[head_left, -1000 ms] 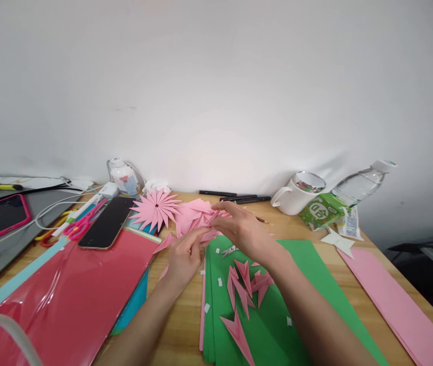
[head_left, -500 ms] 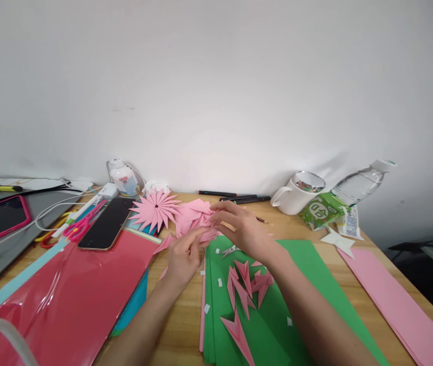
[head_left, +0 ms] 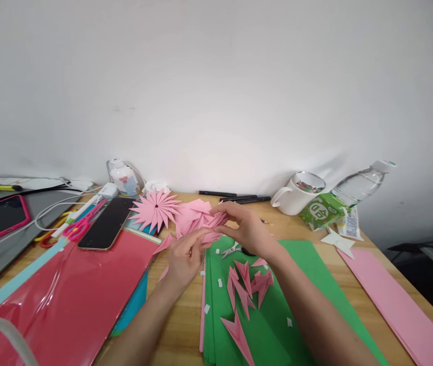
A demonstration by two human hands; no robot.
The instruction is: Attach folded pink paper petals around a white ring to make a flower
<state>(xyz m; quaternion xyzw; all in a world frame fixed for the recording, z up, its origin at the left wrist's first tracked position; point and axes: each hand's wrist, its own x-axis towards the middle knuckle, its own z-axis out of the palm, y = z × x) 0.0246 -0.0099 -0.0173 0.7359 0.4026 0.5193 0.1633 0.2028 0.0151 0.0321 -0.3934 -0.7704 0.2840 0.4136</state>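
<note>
Between my two hands is a fan-like cluster of folded pink paper pieces [head_left: 214, 221]. My left hand [head_left: 186, 255] pinches its lower edge with thumb and forefinger. My right hand [head_left: 244, 226] curls over its right side, fingers and thumb closed around the points. More folded pink paper [head_left: 189, 215] lies just behind. A finished-looking pink paper star [head_left: 156, 206] with many points rests to the left. Several loose folded pink pieces [head_left: 244, 287] lie on the green paper [head_left: 277, 335] below my right hand. Small scissors [head_left: 232, 249] lie there too, partly hidden behind that hand.
Left are a red sheet [head_left: 75, 295], a black phone [head_left: 106, 223], pink scissors [head_left: 83, 223] and a white bottle [head_left: 123, 177]. Marker pens [head_left: 239, 197] lie by the wall. At right stand a white mug [head_left: 296, 195], a tilted water bottle [head_left: 361, 184] and pink paper strips [head_left: 395, 300].
My right hand has shifted slightly left and its fingers have curled more around the pink cluster, showing more of the small scissors. My left hand has stayed nearly in place.
</note>
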